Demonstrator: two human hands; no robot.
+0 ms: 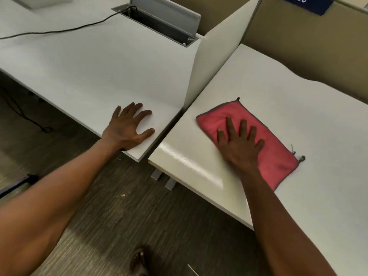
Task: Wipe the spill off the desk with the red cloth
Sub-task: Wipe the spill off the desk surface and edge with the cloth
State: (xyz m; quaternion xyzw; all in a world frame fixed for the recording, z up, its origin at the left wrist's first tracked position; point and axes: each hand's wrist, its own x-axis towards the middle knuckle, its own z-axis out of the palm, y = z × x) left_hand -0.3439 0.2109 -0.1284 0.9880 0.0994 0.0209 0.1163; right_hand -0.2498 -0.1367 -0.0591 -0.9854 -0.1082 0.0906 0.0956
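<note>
While your right hand [240, 143] presses flat on the red cloth [256, 136], fingers straight and spread, the cloth lies unfolded on the right desk [298, 108], near its front edge and just beside the upright divider [217, 62]. Your left hand [128, 128] rests palm down on the left desk [89, 62], at its corner, fingers splayed and holding nothing. A black cable [59, 30] runs across that desk to an open cable tray [159, 20] at its back.
</note>
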